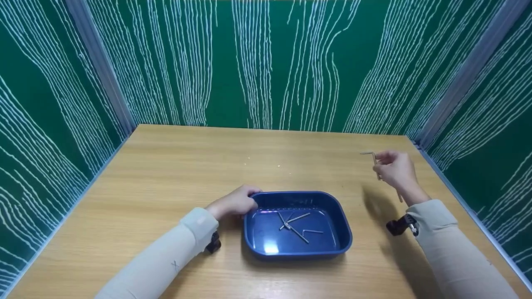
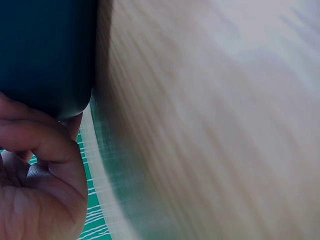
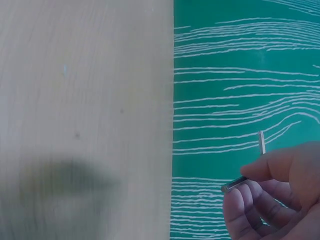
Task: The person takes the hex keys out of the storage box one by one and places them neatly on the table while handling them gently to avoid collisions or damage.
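Observation:
A blue rectangular tray (image 1: 297,254) sits on the table with several metal hex keys (image 1: 298,233) lying loosely crossed on its floor. My left hand (image 1: 237,202) grips the tray's far left corner; in the left wrist view its curled fingers meet the tray's dark side wall (image 2: 45,55). Out to the right, above the table, my right hand (image 1: 395,169) pinches an L-shaped hex key (image 1: 375,161), its short arm pointing left. A further bit of metal rod (image 1: 400,196) shows below that wrist. In the right wrist view, metal ends (image 3: 234,185) stick out between thumb and fingers.
The wooden table (image 1: 174,166) carries a few tiny pale specks (image 1: 279,166) beyond the tray. Green walls (image 1: 291,62) with white wavy lines stand at the back and both sides, joined by grey corner posts (image 1: 99,62).

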### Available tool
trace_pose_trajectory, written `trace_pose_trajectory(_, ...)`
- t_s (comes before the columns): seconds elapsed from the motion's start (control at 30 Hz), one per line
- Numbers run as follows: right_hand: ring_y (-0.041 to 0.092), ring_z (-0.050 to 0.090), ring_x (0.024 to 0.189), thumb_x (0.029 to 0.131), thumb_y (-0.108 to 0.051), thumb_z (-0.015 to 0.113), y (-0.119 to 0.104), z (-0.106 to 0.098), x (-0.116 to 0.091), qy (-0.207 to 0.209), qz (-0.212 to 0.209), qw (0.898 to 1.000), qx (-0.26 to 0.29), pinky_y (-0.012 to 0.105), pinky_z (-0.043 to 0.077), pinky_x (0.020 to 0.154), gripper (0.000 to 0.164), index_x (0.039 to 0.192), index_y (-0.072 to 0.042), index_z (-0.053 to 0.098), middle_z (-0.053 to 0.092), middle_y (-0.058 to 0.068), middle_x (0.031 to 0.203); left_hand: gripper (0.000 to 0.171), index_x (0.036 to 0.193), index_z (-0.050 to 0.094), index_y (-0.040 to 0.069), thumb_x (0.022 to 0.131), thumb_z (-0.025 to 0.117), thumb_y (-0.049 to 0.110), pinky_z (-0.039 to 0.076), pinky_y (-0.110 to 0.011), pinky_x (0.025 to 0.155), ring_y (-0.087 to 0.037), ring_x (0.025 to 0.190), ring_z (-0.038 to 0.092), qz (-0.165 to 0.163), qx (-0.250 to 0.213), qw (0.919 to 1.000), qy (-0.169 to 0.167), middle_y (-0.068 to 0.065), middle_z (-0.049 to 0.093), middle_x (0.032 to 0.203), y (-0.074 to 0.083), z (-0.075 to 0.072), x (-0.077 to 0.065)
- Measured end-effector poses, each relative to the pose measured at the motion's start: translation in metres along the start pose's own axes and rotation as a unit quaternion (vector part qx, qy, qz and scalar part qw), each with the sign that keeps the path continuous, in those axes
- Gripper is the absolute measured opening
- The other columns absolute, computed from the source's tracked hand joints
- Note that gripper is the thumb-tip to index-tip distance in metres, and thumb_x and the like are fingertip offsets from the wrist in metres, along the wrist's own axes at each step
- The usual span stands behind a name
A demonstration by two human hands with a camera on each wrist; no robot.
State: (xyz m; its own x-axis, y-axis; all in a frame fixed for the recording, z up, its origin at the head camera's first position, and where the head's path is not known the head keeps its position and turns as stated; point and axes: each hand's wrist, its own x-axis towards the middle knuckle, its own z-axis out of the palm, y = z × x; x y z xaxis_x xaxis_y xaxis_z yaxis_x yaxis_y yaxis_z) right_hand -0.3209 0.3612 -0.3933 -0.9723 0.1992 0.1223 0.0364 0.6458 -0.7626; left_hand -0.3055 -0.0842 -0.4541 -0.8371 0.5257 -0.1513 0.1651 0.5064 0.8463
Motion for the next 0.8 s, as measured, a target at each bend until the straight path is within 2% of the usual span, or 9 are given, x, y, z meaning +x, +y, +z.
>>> trace_pose_trajectory(0.2,0.007,0.066,0.075,0.093,0.002,0.066,0.011,-0.001,0.003,-0.006,0.010,1.000,-0.013,0.020,0.061,0.065,0.039,0.131,0.010,0.065,0.069,0.016,0.108,0.037,0.115,0.072,0.002,0.085,0.052,-0.005,0.043,-0.023,0.046,-0.012,0.051,0.050,0.000,0.005,1.0000,-0.001,-0.002,0.058,0.083,0.000,0.000,0.000)
trace_pose_trajectory(0.47,0.021,0.071,0.087,0.098,-0.003,0.064,0.023,-0.006,0.004,-0.022,0.040,0.999,-0.026,0.024,0.062,0.069,0.040,0.137,0.008,0.062,0.067,0.024,0.120,0.038,0.115,0.072,0.002,0.084,0.052,-0.006,0.044,-0.023,0.046,-0.013,0.051,0.050,-0.001,0.003,1.0000,-0.002,-0.003,0.058,0.084,0.001,0.000,-0.001)
trace_pose_trajectory(0.67,0.010,0.069,0.067,0.093,-0.001,0.063,0.035,-0.005,0.006,0.001,0.025,0.999,-0.034,0.023,0.058,0.058,0.039,0.129,0.013,0.066,0.074,0.019,0.103,0.045,0.124,0.074,0.006,0.086,0.053,-0.004,0.044,-0.022,0.046,-0.013,0.053,0.050,0.001,-0.003,1.0000,-0.009,-0.004,0.063,0.090,-0.001,-0.001,0.000)
trace_pose_trajectory(0.8,0.011,0.070,0.069,0.092,-0.002,0.064,0.042,-0.007,0.006,-0.002,0.027,0.998,-0.051,0.021,0.056,0.058,0.040,0.129,0.013,0.066,0.074,0.025,0.110,0.044,0.123,0.074,0.005,0.086,0.053,-0.004,0.043,-0.023,0.046,-0.012,0.053,0.050,0.001,0.000,1.0000,-0.008,-0.004,0.063,0.090,-0.001,-0.001,0.000)
